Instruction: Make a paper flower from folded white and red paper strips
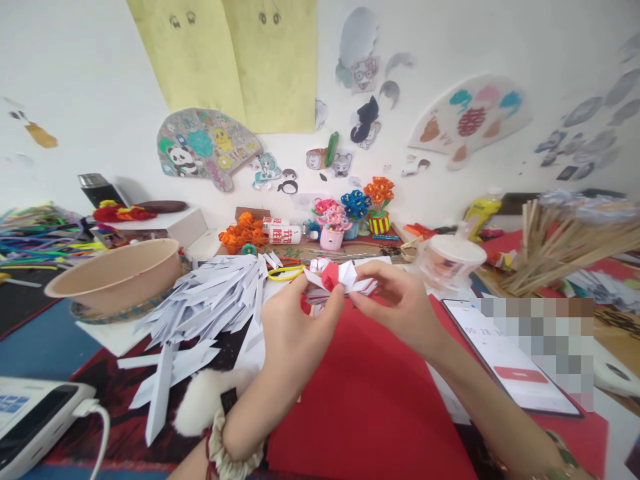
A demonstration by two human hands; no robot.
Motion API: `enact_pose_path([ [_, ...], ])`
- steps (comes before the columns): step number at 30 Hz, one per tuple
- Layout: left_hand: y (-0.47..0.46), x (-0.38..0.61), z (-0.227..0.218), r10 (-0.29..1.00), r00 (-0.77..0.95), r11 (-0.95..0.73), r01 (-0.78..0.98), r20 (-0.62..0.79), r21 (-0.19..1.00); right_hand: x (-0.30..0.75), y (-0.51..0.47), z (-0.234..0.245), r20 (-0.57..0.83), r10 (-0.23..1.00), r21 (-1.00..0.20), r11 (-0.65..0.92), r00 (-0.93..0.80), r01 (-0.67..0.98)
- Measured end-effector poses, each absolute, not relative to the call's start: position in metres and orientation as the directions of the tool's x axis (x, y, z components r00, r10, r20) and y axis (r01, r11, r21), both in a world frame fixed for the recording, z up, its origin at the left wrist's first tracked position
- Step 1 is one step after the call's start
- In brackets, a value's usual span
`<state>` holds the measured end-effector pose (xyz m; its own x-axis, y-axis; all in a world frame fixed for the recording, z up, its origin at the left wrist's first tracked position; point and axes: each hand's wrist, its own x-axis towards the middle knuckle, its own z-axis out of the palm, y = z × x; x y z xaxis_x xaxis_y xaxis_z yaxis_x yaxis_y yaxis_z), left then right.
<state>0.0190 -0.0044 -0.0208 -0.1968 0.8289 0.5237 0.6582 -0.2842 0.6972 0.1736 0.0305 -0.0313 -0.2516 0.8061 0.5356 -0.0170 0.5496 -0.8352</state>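
Observation:
A folded red-and-white paper piece is held up in front of me over a large red sheet. My left hand pinches its left and lower side between thumb and fingers. From the right, my right hand grips the layered white paper edge with thumb and forefinger. Part of the piece is hidden behind my fingers. To the left of my left hand lies a heap of folded white paper strips, with a few loose ones nearer me. A white fluffy object rests by my left forearm.
A beige bowl stands at the left, near a white device with a cable. On the right are a phone, a lidded plastic tub and wooden sticks. Small flower pots line the wall.

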Motion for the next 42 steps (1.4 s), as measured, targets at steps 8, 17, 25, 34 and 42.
enact_pose_path([
  [8,-0.002,0.012,-0.026,0.715,-0.077,-0.37,0.802,0.695,0.469,0.174,0.03,-0.031,0.566,0.781,-0.805,0.592,-0.263,0.025],
  [17,-0.003,0.008,-0.018,0.731,0.028,-0.382,0.844,0.681,0.375,0.182,0.035,-0.031,0.478,0.768,-0.832,0.551,-0.426,0.06],
  [25,-0.003,0.007,-0.019,0.739,0.07,-0.426,0.82,0.67,0.384,0.18,0.033,-0.026,0.511,0.757,-0.823,0.567,-0.407,0.022],
  [34,-0.002,0.006,-0.021,0.723,0.085,-0.439,0.824,0.686,0.36,0.183,0.035,-0.026,0.462,0.766,-0.831,0.55,-0.448,0.084],
  [42,-0.003,0.005,-0.019,0.716,0.087,-0.458,0.808,0.693,0.372,0.183,0.036,-0.027,0.394,0.794,-0.873,0.481,-0.463,0.084],
])
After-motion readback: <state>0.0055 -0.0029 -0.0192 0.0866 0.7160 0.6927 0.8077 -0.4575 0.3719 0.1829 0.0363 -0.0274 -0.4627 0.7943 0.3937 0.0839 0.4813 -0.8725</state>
